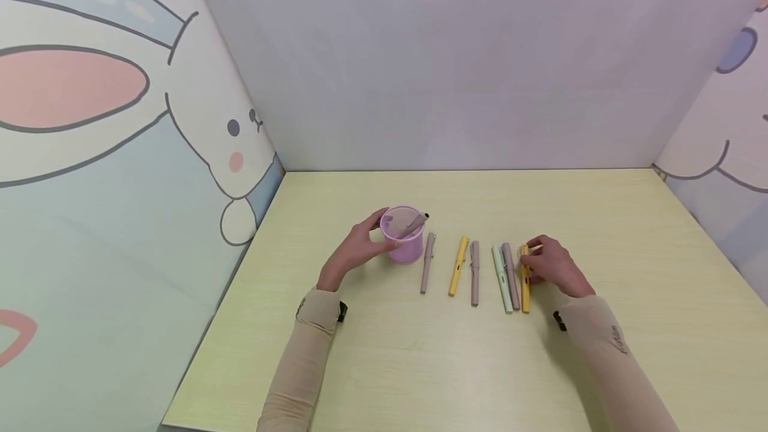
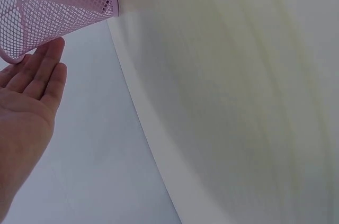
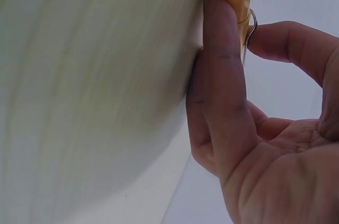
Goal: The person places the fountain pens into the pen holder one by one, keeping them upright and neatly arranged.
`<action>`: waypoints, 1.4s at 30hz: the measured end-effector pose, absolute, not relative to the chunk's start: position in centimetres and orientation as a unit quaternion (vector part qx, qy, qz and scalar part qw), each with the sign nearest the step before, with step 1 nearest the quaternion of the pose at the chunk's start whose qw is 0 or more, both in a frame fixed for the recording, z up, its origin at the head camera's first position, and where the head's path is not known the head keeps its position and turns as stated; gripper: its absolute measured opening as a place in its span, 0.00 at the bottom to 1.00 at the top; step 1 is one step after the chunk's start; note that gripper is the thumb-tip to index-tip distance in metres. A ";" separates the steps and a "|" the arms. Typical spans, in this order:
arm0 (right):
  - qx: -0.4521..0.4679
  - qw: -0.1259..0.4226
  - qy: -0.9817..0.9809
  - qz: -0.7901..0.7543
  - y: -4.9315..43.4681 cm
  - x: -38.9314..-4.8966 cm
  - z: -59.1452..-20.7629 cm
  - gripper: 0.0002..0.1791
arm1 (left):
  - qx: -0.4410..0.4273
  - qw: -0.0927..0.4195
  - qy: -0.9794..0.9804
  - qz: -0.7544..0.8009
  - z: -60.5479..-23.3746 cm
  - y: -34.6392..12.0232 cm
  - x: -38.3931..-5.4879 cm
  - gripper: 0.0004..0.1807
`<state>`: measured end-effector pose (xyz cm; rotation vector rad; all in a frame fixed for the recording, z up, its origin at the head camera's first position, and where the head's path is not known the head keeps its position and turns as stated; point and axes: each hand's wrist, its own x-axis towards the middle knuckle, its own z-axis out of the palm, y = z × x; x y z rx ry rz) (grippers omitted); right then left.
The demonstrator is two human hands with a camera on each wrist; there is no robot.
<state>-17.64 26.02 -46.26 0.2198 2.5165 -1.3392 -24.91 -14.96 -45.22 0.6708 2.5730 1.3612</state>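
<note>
A purple mesh pen holder (image 1: 407,253) stands on the table with a mauve pen (image 1: 414,224) leaning inside it. My left hand (image 1: 359,245) holds it from the left, thumb on the near side and fingers on the far side; the left wrist view shows the fingers (image 2: 47,70) against the mesh. At the right end of a row of pens, my right hand (image 1: 551,264) pinches a yellow pen (image 1: 525,292) between thumb and fingers. The thumb touches its metal clip (image 3: 251,29) in the right wrist view. Beside that pen lie a mauve pen (image 1: 511,279) and a light green pen (image 1: 503,282).
Between the holder and the green pen lie a mauve pen (image 1: 428,264), another yellow pen (image 1: 459,267) and one more mauve pen (image 1: 475,275). The pale wooden table (image 1: 420,372) meets a plain back wall (image 1: 468,85) and a rabbit-printed side wall (image 1: 120,252).
</note>
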 end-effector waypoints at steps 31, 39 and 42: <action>0.030 0.018 0.805 -0.593 26.8 -17.3 -46.3 0.30 | 0.233 0.074 0.853 0.461 -45.4 -15.0 -25.0 0.46; 0.034 -0.023 0.811 -0.583 26.7 -17.4 -46.1 0.30 | 0.232 0.074 0.854 0.460 -45.4 -15.1 -25.0 0.47; 0.028 -0.036 0.811 -0.584 26.7 -17.4 -46.0 0.29 | 0.231 0.075 0.856 0.457 -45.4 -15.1 -25.0 0.47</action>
